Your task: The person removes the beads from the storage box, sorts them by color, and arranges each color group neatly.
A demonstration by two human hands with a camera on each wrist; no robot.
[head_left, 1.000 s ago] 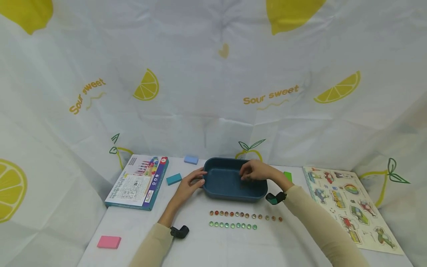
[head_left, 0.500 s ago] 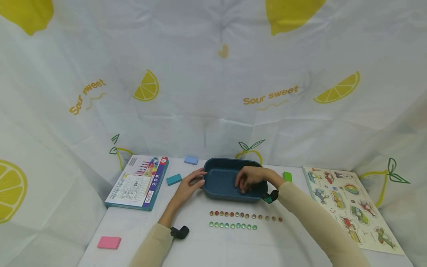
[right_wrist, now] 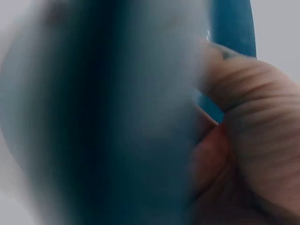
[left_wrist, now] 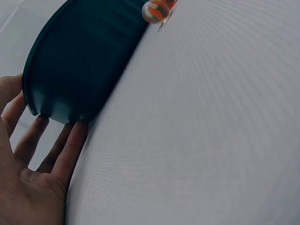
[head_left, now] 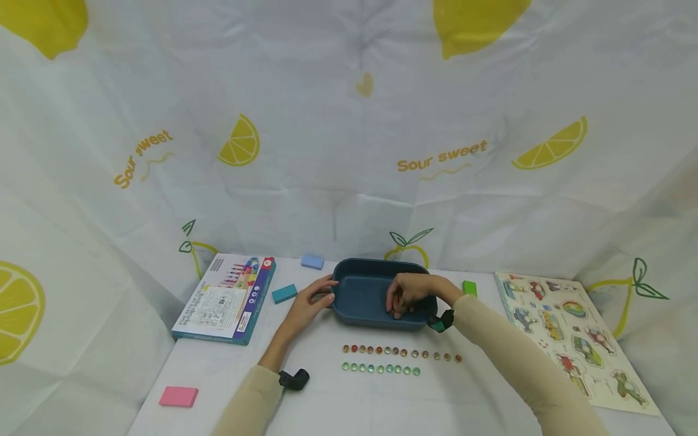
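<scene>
A dark blue rectangular tub [head_left: 349,320] stands at the back middle of the table. My left hand [head_left: 306,304] touches its left end; in the left wrist view the fingertips [left_wrist: 80,127] rest against the outer wall, with other fingers up by the rim. My right hand [head_left: 410,292] reaches down inside the tub's right half, fingers bent and pointing at the floor of it. The near wall blurs the right wrist view, and I cannot tell whether the fingers hold something. In front of the tub lie a row of orange and clear marbles [head_left: 395,350] and a row of green marbles [head_left: 380,368].
At the left lies a boxed set [head_left: 223,300]. Coloured blocks lie about: teal [head_left: 285,293], light blue [head_left: 312,261], pink [head_left: 179,396] and green [head_left: 469,289]. A picture puzzle board [head_left: 572,339] is at the right. A white printed curtain [head_left: 327,151] hangs behind.
My right hand has moved down and slightly towards me inside the tub, its fingertips now lower. The left hand, the tub and both marble rows have stayed put.
</scene>
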